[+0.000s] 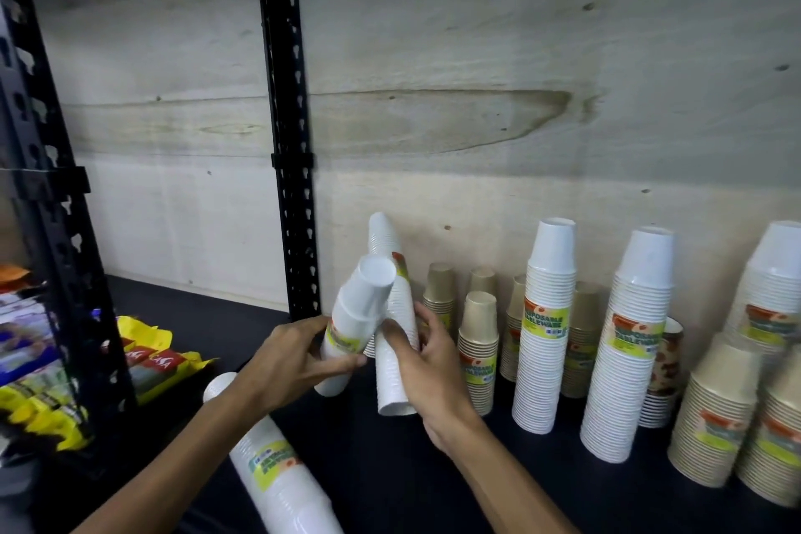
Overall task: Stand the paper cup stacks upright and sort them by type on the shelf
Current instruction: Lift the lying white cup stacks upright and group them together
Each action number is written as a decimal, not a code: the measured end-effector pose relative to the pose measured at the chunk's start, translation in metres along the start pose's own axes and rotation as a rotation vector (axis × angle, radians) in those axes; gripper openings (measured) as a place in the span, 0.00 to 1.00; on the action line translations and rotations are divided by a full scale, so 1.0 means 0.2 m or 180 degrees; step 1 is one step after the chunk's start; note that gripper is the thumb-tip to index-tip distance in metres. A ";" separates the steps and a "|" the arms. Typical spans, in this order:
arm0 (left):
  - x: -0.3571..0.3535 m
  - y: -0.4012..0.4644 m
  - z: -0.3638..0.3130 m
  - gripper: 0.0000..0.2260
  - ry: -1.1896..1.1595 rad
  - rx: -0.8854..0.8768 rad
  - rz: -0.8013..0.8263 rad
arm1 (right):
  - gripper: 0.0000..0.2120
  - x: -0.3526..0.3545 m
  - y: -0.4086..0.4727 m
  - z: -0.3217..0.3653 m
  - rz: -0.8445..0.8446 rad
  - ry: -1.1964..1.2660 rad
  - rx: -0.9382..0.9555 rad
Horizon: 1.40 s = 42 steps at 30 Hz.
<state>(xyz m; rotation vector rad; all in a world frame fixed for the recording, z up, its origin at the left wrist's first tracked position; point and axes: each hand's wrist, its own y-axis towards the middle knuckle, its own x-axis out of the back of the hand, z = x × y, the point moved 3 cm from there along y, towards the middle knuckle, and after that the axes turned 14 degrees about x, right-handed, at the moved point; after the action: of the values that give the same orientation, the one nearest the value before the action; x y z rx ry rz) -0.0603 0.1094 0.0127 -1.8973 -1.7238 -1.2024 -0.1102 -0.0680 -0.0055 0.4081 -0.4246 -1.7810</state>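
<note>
While both hands work two small white stacks at the shelf's [216, 317] middle, most of the job looks done. Left hand [286, 360] has fingers curled round a tilted white stack [355, 317], thumb on its label. Right hand [427, 364] grips a second ribbed white stack [396, 360], its base touching the shelf; it leans against a third white stack [383, 234] behind. Done, as far as visible: tall white stacks [546, 330] upright on the right, brown stacks [477, 347] upright beside and behind them, wide beige stacks [715, 412] at far right. Left to do: one long white stack [277, 460] lies on its side near the front edge under the left forearm. One patterned stack [665, 369] sits among the whites; probably needs its own spot.
</note>
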 end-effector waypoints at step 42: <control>-0.13 0.16 0.25 0.33 -0.0280 0.1029 0.0076 | 0.30 -0.04 0.02 -0.27 0.0546 -0.2512 -0.0062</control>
<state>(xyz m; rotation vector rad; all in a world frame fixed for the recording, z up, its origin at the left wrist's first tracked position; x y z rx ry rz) -0.0098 0.1205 -0.0281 -1.7905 -1.8072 -0.7839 -0.0789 -0.0657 -0.0504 -0.3648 -0.9566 -1.7207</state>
